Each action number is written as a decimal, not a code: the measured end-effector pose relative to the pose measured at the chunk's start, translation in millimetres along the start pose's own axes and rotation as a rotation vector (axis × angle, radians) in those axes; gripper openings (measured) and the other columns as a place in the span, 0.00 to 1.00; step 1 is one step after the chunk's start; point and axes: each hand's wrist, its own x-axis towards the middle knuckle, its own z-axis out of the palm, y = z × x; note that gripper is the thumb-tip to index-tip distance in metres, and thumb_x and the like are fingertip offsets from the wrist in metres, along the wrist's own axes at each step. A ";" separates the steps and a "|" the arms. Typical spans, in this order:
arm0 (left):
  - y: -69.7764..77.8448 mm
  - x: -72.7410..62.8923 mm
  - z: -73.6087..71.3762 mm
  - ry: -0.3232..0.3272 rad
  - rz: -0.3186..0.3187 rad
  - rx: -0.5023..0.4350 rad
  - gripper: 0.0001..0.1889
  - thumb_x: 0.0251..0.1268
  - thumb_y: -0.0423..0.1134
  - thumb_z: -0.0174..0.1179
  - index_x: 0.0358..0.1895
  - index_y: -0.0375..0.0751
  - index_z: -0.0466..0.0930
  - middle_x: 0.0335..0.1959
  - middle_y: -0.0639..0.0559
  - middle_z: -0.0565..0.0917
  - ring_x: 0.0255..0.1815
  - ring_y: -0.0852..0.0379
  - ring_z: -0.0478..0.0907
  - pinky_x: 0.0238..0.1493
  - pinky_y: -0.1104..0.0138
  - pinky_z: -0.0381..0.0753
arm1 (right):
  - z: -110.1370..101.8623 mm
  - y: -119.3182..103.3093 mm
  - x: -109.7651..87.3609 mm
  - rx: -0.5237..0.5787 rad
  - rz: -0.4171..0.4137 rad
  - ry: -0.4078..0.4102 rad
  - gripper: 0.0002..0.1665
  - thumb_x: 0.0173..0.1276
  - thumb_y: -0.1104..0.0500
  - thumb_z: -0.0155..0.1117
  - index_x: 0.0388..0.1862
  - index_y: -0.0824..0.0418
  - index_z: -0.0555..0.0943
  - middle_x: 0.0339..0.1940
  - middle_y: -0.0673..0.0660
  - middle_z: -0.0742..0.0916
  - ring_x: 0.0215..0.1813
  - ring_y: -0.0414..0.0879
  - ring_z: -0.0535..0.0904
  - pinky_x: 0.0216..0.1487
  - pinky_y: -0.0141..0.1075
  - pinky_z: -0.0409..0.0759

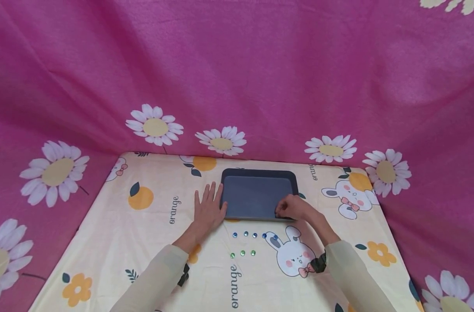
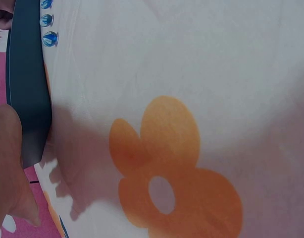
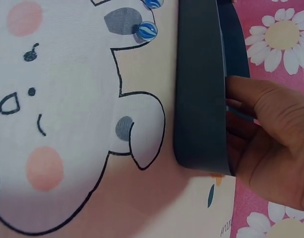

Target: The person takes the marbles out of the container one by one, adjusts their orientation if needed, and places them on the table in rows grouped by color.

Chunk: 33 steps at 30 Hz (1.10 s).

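A dark grey rectangular tray lies on the cloth. My left hand rests flat at its left side with fingers spread, thumb touching the rim. Over the tray's near right corner, my right hand reaches in with bent fingers. In the right wrist view the tray wall hides those fingertips, so whether they hold anything is unclear. Nearer than the tray sits a row of several blue-striped glass marbles. Below that row are three green marbles. One blue marble shows beside the tray in the left wrist view.
A cream cloth printed with oranges, flowers and rabbits covers the table. Pink daisy-patterned fabric hangs behind it and along both sides. A dark wrist strap shows at the right sleeve.
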 end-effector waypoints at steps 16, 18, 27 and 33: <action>-1.4 -2.4 1.6 -0.005 -0.003 -0.010 0.36 0.76 0.57 0.40 0.81 0.46 0.48 0.81 0.43 0.48 0.81 0.44 0.42 0.75 0.42 0.35 | 4.3 0.6 -36.6 0.158 -0.010 0.264 0.06 0.66 0.64 0.69 0.41 0.63 0.87 0.32 0.50 0.88 0.36 0.43 0.83 0.37 0.34 0.82; -1.6 -2.2 0.9 -0.005 -0.003 -0.011 0.36 0.76 0.57 0.40 0.81 0.46 0.48 0.81 0.43 0.48 0.81 0.44 0.42 0.75 0.42 0.35 | 3.6 -1.9 -41.5 0.174 -0.010 0.282 0.09 0.66 0.64 0.69 0.44 0.65 0.87 0.34 0.51 0.88 0.37 0.44 0.84 0.39 0.34 0.82; -1.1 -1.2 0.9 -0.019 -0.010 -0.010 0.36 0.77 0.56 0.40 0.82 0.46 0.46 0.82 0.44 0.46 0.81 0.45 0.40 0.75 0.42 0.33 | 15.1 -9.4 -58.2 0.233 0.053 0.312 0.12 0.67 0.61 0.69 0.47 0.64 0.88 0.36 0.50 0.88 0.36 0.44 0.82 0.41 0.33 0.82; 0.9 -1.1 -1.7 -0.012 -0.007 -0.004 0.36 0.77 0.57 0.40 0.82 0.46 0.47 0.82 0.44 0.47 0.81 0.44 0.40 0.75 0.43 0.33 | 31.1 -14.8 -72.6 0.286 0.079 0.379 0.09 0.67 0.61 0.70 0.46 0.59 0.88 0.38 0.50 0.89 0.39 0.44 0.83 0.42 0.31 0.82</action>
